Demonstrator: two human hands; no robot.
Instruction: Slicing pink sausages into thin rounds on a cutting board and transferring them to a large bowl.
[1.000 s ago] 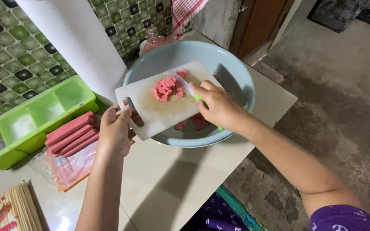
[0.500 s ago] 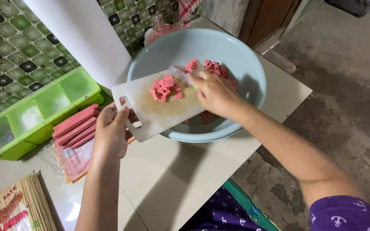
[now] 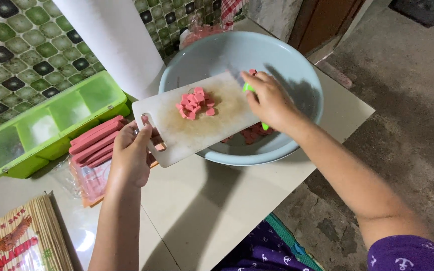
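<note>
Pale tiled surface [image 3: 217, 211] carries everything, backed by a wall of green mosaic tiles. Over the pale blue bowl [image 3: 297, 65] a white cutting board [image 3: 197, 128] is tilted, its far edge over the bowl's inside. The left hand [image 3: 131, 155] is closed on the board's handle end, nearest the person. The right hand [image 3: 269, 100] is wrapped round a green-handled knife [image 3: 249, 89] at the board's far edge; its blade is mostly hidden. A small heap of pink sausage pieces [image 3: 194, 104] sits on the board, while other pieces [image 3: 257, 133] already lie in the bowl, so I judge the emptying partly done, with the heap left to clear. Left of the bowl lie whole pink sausages [image 3: 94, 143] on plastic wrap, then a green compartment tray [image 3: 46, 125]. Farther left and nearer the person lies a pack of bamboo skewers [image 3: 26, 241]. Nothing blocks the bowl.
</note>
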